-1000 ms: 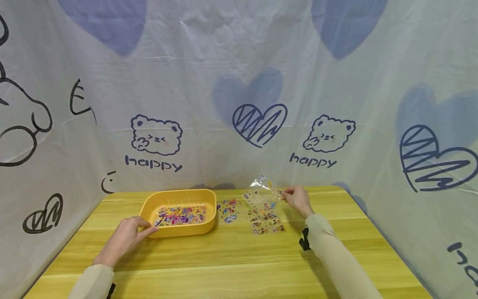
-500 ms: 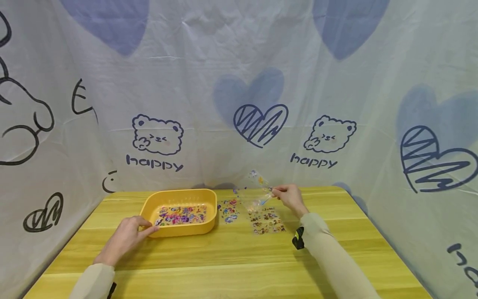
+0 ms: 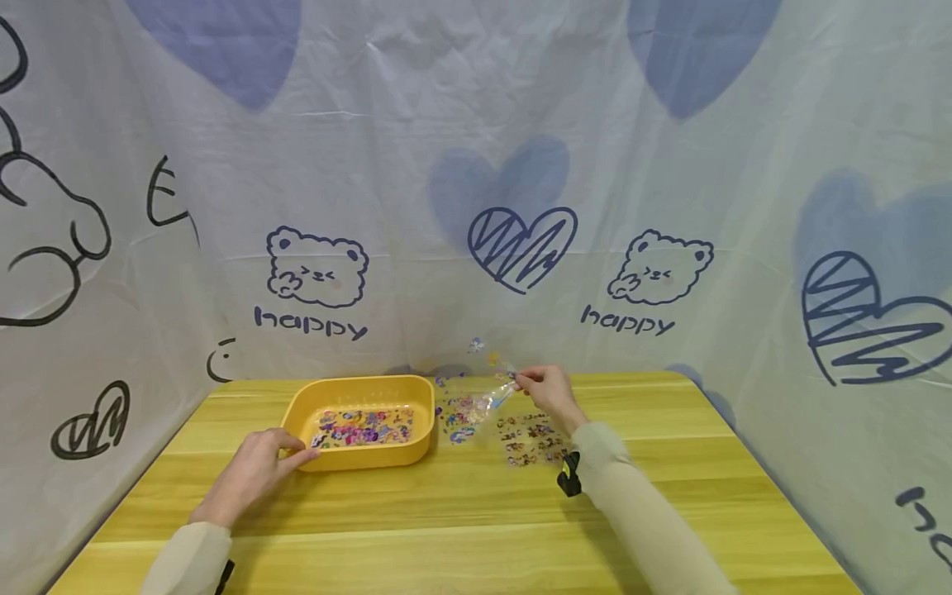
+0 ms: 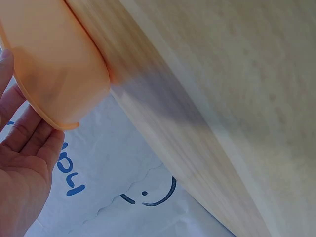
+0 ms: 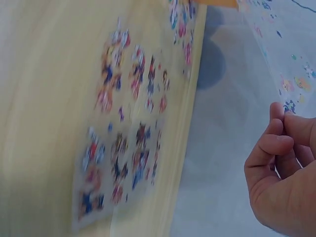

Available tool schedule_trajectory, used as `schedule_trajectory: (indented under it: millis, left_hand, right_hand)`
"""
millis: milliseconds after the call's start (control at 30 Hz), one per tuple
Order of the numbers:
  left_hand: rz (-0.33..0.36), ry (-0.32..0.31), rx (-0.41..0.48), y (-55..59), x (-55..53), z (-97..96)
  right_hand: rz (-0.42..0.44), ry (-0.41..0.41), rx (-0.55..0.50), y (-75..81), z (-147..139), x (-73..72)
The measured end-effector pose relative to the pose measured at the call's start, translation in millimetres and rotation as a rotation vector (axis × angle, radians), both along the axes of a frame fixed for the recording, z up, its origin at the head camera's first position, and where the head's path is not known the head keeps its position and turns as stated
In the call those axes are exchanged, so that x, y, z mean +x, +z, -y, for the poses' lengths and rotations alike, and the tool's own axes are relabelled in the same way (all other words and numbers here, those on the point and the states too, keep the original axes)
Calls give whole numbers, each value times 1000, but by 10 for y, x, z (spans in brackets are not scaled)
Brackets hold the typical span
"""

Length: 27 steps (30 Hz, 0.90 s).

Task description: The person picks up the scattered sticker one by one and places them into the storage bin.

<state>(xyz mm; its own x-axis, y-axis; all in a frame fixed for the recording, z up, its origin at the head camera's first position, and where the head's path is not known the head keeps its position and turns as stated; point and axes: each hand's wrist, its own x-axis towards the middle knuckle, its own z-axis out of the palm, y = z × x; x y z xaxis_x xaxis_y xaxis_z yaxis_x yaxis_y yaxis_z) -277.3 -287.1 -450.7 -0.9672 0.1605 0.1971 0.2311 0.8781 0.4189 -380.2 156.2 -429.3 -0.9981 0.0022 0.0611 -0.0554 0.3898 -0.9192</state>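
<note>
My left hand grips the near left corner of a yellow plastic tray. In the left wrist view its fingers curl under the rim of the tray, with the thumb on the other side. Colourful cartoon stickers lie inside the tray. My right hand pinches the edge of a clear sticker sheet between thumb and forefinger. That sheet hangs above the table, tilted, to the right of the tray. In the right wrist view the held sheet extends up from the fingertips.
Another clear sticker sheet lies on the wooden table below the right hand. Further stickers lie beside the tray's right wall, partly behind the held sheet. A white printed cloth hangs behind the table and at both sides.
My right hand has moved left toward the tray, carrying the clear sticker sheet, and uncovered more of the sheet on the table. The left hand and tray have stayed put.
</note>
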Motion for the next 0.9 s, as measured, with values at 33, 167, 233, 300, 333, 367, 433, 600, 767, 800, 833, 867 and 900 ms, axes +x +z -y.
schedule_trajectory:
  millis: [33,167,233,300,333,367,433,600,767,800,833,867,900]
  left_hand:
    - [-2,-1,1,2,1,0]
    - [-10,2,-4,10,5,1]
    - [-13,3,-6,8,11,-4]
    - [-25,-2,-6,8,9,-9]
    - [-31,-5,-6,6,9,-13]
    - [-38,-6,-4,3,8,-17]
    - [-52,-7,-3,1,5,-20]
    - [-39,2,-1,3,3,-12]
    - [-1,10,-6,11,0,-3]
    - [-1,11,-6,10,-2,-3]
    - [-2,7,-5,10,-3,-4]
    - [-3,5,-6,9,-7,-4]
    - [-7,2,-8,7,-9,-6]
  right_hand:
    - [-8,6,6,4,42,-1]
    - [-36,25,17,-4,209,-7]
    - [-47,35,7,-24,285,-10]
    - [-48,35,-11,-40,353,-7]
    - [-45,38,-27,-45,386,-4]
    - [-44,38,-37,-45,418,1]
    - [-42,36,-44,-40,483,9]
    - [-56,39,-33,-11,639,32]
    - [-89,58,-2,-4,795,63]
    - [-93,62,-7,-5,829,69]
    - [-102,64,-3,-8,865,72]
    - [-106,69,-5,-10,902,79]
    - [-106,73,-12,-13,942,85]
